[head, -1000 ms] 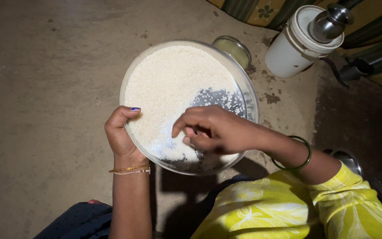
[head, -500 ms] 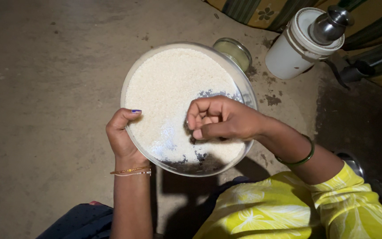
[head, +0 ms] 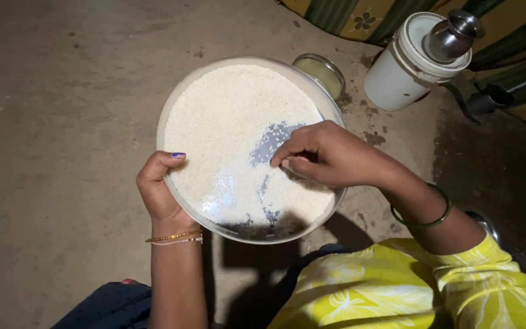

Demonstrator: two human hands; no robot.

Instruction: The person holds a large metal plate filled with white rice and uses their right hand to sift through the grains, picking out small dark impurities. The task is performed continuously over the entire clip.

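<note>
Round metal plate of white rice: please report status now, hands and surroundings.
Left hand grips round metal plate rim. Right hand fingertips pinched in white rice. Small glass jar, white lidded container beyond plate.

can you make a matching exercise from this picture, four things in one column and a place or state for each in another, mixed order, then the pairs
Things:
1. left hand
2. right hand
3. white container
4. small glass jar

Places or states:
A. stands on the floor at the upper right, with a metal pot on its lid
B. grips the near left rim of the round metal plate
C. sits just behind the plate's far right rim
D. fingers pinched together, down in the white grains

Pairs: 1-B, 2-D, 3-A, 4-C
</note>
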